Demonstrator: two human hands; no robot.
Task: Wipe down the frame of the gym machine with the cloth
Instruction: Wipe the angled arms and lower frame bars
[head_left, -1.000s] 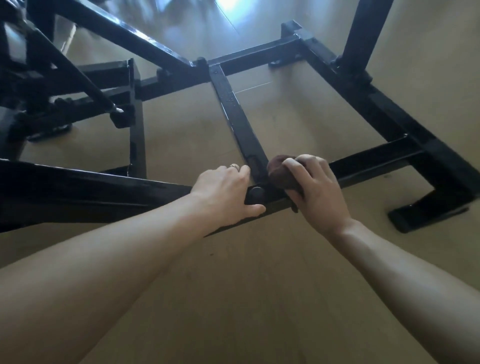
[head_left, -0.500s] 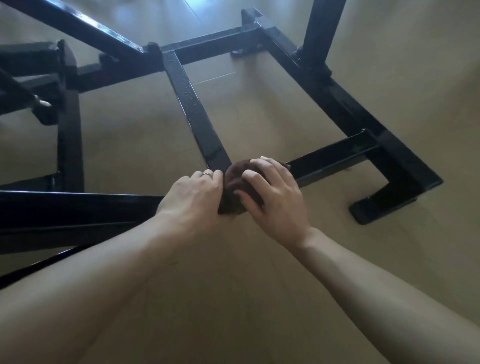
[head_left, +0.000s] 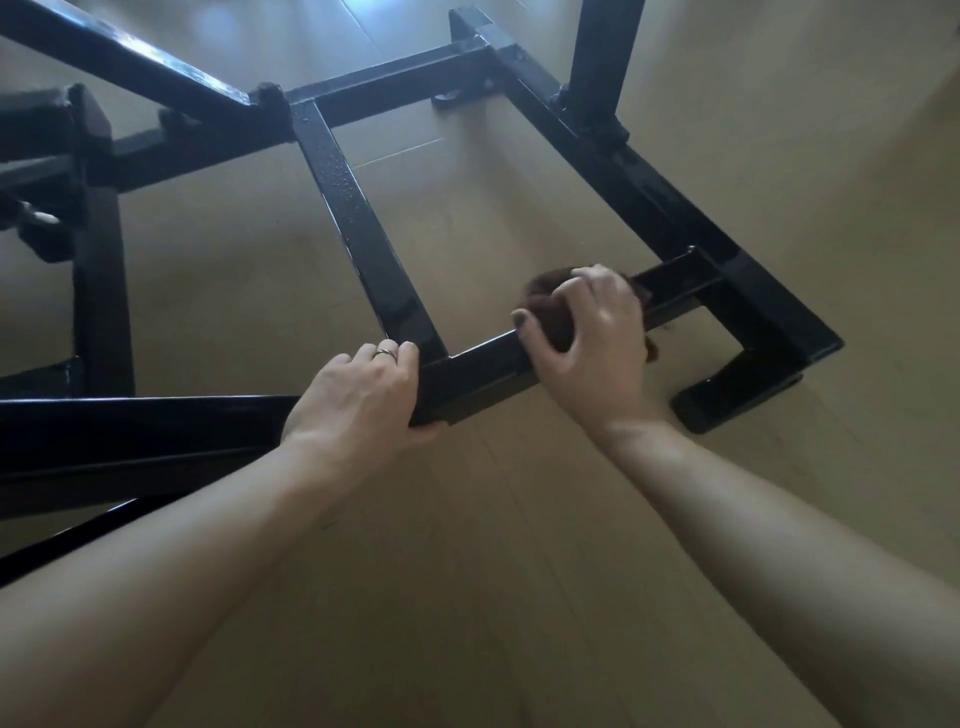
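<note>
Fingers of your right hand hold the bunched cloth on the low bar of the frame; the bar runs onward right toward the corner, while your left hand grips its left end.

text: none legible | labels/brands/numbers/signs: none could be read | black glossy painted steel gym-machine frame: bore no readable marking | bunched dark brown cloth: carried no print or tag that showed | pale tan smooth floor: showed no lettering
</note>
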